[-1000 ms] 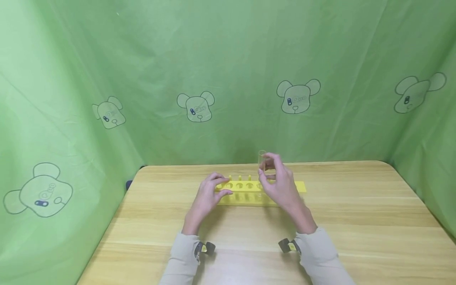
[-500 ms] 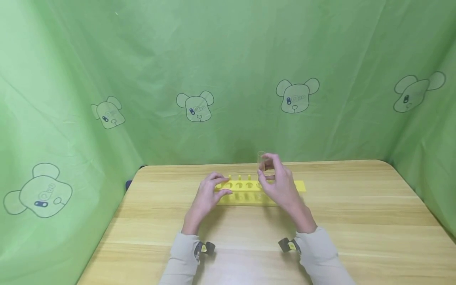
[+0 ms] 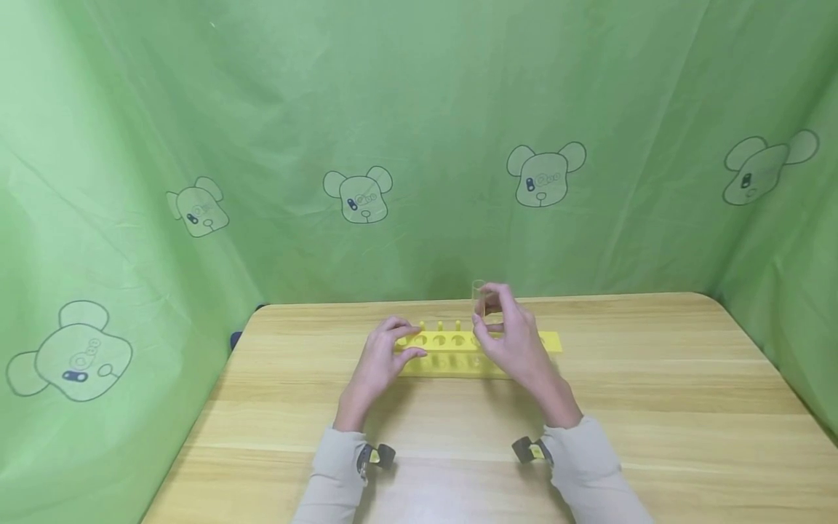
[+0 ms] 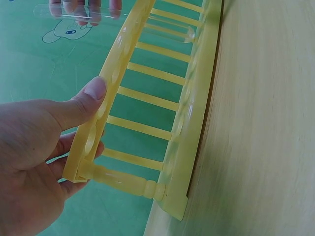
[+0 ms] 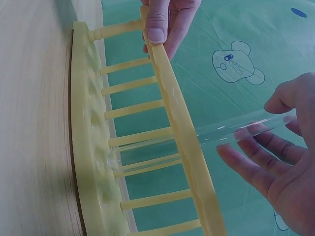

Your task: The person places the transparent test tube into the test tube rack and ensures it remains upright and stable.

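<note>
A yellow test tube rack point(image 3: 452, 348) stands upright on the table, with a row of round holes along its top plate. My left hand point(image 3: 381, 353) grips its left end, thumb on the near edge of the top plate and fingers behind. Between the thumb and fingers of my right hand point(image 3: 516, 336) is a clear glass test tube point(image 3: 479, 292), held upright. In the right wrist view the tube point(image 5: 209, 133) passes through a hole in the top plate, its rounded bottom right at the lower plate point(image 5: 93, 147). My right hand hides some of the rack in the head view.
Light wooden tabletop point(image 3: 452, 466) surrounds the rack, its back edge close behind. Green curtains point(image 3: 432, 109) with printed bear heads enclose the back and sides. Several yellow pegs point(image 3: 440, 327) rise along the back of the rack.
The test tube and my right hand have sunk slightly toward the rack. My left hand keeps the same hold on the rack's end.
</note>
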Available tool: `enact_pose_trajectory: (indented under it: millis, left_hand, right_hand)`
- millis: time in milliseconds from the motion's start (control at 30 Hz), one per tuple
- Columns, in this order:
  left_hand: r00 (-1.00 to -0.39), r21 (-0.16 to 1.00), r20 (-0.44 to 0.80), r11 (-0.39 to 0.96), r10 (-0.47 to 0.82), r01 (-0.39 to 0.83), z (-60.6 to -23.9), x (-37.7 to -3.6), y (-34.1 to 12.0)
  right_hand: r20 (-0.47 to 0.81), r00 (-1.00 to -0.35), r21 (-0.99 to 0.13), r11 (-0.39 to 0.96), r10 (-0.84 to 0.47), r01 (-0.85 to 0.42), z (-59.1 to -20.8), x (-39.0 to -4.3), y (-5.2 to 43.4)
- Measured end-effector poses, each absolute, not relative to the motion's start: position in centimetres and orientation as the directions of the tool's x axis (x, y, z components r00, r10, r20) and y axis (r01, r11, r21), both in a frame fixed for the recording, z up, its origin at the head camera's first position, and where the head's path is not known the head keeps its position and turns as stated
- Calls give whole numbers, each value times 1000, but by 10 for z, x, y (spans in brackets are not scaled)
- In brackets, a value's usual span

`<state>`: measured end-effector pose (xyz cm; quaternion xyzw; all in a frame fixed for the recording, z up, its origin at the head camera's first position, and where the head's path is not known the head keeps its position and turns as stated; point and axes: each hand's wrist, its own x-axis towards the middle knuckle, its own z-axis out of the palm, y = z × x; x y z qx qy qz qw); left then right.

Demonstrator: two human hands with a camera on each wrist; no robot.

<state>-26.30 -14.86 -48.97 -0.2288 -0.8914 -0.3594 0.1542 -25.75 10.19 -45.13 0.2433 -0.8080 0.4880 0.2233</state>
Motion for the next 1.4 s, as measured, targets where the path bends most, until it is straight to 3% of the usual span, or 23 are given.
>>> enact_pose_trajectory:
  millis: [1100, 1400]
  left_hand:
    - [-832, 544, 464, 643, 305, 539, -489, -261, -148]
    - [-853, 565, 429, 649, 296, 510, -487, -260, -147]
  right_hand:
    - [547, -814, -707, 413, -194, -574, -457, -258, 106]
    - [548, -813, -705, 416, -195, -575, -459, -260, 106]
